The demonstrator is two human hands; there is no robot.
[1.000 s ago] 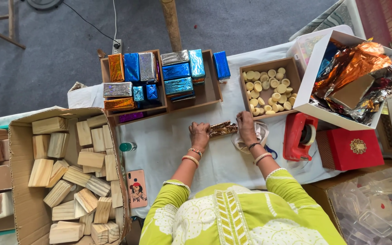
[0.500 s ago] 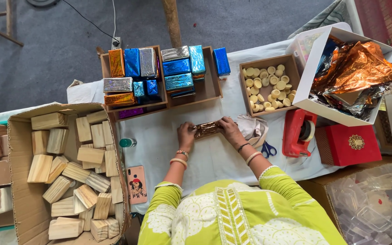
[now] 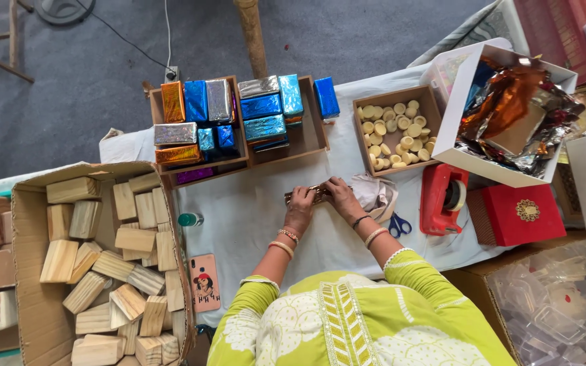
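Foil-wrapped blocks point(image 3: 239, 115) in blue, silver, orange and gold fill two wooden trays point(image 3: 310, 139) at the far edge of the table. To their right, a small brown box point(image 3: 428, 102) holds pale round discs point(image 3: 393, 134), and a white box point(image 3: 459, 146) holds crumpled orange and silver foil point(image 3: 517, 112). A red tape dispenser point(image 3: 444, 198) and a red box point(image 3: 520, 215) with a gold emblem sit near the right edge. A big cardboard carton point(image 3: 32, 285) on the left holds bare wooden blocks point(image 3: 113, 261).

A bronze-foil block point(image 3: 313, 194) lies on the white cloth point(image 3: 245, 217) between both hands. The left hand point(image 3: 300, 203) grips one end with bent fingers; the right hand point(image 3: 342, 195) presses curled fingers on the other end. Grey floor lies beyond the table.
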